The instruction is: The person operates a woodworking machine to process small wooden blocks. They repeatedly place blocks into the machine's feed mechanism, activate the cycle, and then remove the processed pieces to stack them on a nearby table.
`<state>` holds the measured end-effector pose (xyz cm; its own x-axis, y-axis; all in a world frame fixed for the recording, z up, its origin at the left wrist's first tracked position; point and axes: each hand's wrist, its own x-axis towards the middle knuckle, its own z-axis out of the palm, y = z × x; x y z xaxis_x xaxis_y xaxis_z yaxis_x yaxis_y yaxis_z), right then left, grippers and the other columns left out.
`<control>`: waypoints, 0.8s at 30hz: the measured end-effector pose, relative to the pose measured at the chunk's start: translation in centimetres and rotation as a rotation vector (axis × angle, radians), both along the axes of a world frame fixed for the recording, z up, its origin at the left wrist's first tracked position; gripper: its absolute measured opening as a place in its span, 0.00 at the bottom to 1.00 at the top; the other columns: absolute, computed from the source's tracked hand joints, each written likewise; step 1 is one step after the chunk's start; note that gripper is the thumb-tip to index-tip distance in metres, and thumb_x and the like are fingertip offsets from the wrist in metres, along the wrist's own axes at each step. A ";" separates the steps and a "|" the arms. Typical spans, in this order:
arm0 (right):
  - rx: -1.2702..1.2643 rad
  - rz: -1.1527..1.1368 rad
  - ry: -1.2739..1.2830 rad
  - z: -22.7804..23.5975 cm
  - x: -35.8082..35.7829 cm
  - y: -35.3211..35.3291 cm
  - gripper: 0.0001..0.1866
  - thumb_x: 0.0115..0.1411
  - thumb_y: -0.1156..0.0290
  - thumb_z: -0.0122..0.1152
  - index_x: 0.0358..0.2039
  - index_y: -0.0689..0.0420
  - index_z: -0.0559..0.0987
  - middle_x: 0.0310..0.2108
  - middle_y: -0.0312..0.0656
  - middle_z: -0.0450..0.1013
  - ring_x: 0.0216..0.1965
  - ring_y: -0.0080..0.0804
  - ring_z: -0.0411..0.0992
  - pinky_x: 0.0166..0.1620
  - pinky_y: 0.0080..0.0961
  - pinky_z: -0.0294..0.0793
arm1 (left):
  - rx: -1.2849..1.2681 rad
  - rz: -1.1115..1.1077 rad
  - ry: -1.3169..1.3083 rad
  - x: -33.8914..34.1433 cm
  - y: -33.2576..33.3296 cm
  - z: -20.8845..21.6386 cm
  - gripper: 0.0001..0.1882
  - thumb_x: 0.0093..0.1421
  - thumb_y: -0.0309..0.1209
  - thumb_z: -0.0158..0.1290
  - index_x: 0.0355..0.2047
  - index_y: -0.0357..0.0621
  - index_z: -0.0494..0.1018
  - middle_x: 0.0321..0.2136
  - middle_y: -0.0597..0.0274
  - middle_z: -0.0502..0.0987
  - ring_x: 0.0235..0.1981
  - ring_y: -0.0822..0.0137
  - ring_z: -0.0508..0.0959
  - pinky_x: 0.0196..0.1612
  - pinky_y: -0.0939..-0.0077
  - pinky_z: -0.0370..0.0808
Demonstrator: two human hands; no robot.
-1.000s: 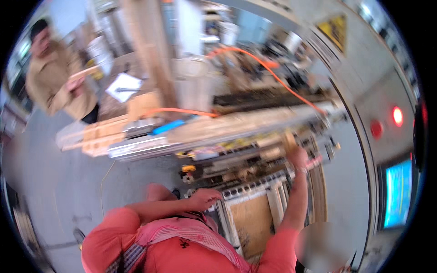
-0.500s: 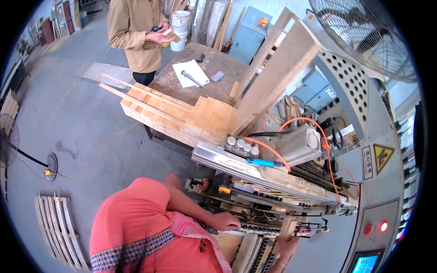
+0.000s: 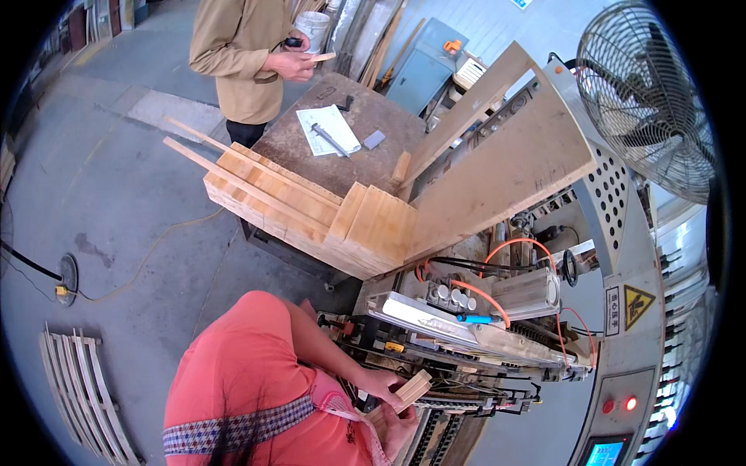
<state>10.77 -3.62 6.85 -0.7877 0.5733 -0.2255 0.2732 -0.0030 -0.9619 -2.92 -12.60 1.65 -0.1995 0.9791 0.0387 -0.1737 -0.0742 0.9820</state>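
Close in front of my body, I hold a small bundle of light wooden strips [image 3: 414,388] with grooved or layered ends. My left hand [image 3: 379,383] has its fingers closed on the upper side of the bundle. From below, my right hand [image 3: 399,429] grips the same strips, and the two hands almost meet. Just beyond them lies the machine's bed [image 3: 458,404], with dark chain-like rails. Part of the bundle is hidden behind my fingers.
Stacked wooden strips [image 3: 311,210] line the near edge of the brown table [image 3: 284,144], beside a caliper [image 3: 330,140] on paper. A co-worker [image 3: 237,62] holds a small wooden piece. To the right stand a machine frame [image 3: 622,279] with a lit red lamp and a fan [image 3: 653,101].
My right hand has come left and toward my body with the wooden strips, meeting my left hand, which now grips them too. My view has shifted slightly.
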 end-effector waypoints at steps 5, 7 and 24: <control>-0.071 -0.009 -0.124 1.6 -1.9 -3.0 0.21 0.43 0.72 0.71 0.38 0.66 0.74 0.29 0.36 0.73 0.27 0.20 0.69 0.30 0.17 0.69 | -0.079 0.091 -0.062 -0.9 -2.3 -0.2 0.31 0.50 0.48 0.56 0.46 0.35 0.68 0.36 0.57 0.75 0.36 0.69 0.74 0.40 0.75 0.71; -0.093 -0.024 -0.126 0.3 -1.8 -3.0 0.21 0.44 0.72 0.70 0.37 0.65 0.74 0.27 0.34 0.72 0.25 0.20 0.68 0.28 0.16 0.67 | -0.101 0.152 -0.046 -0.9 -2.8 -0.4 0.28 0.49 0.48 0.56 0.40 0.34 0.71 0.33 0.57 0.76 0.34 0.70 0.74 0.37 0.75 0.71; -0.179 -0.082 -0.087 0.7 -2.4 -4.3 0.18 0.46 0.72 0.67 0.39 0.63 0.74 0.28 0.34 0.73 0.22 0.17 0.66 0.22 0.13 0.62 | -0.076 0.196 0.085 -2.6 -3.7 1.0 0.28 0.46 0.52 0.57 0.31 0.34 0.74 0.26 0.55 0.77 0.27 0.67 0.76 0.32 0.73 0.72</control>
<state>8.38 -7.95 7.57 -0.7130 0.5796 -0.3945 0.3470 -0.1971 -0.9169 -5.55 -16.30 2.65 -0.3850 0.9229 -0.0093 -0.0796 -0.0231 0.9966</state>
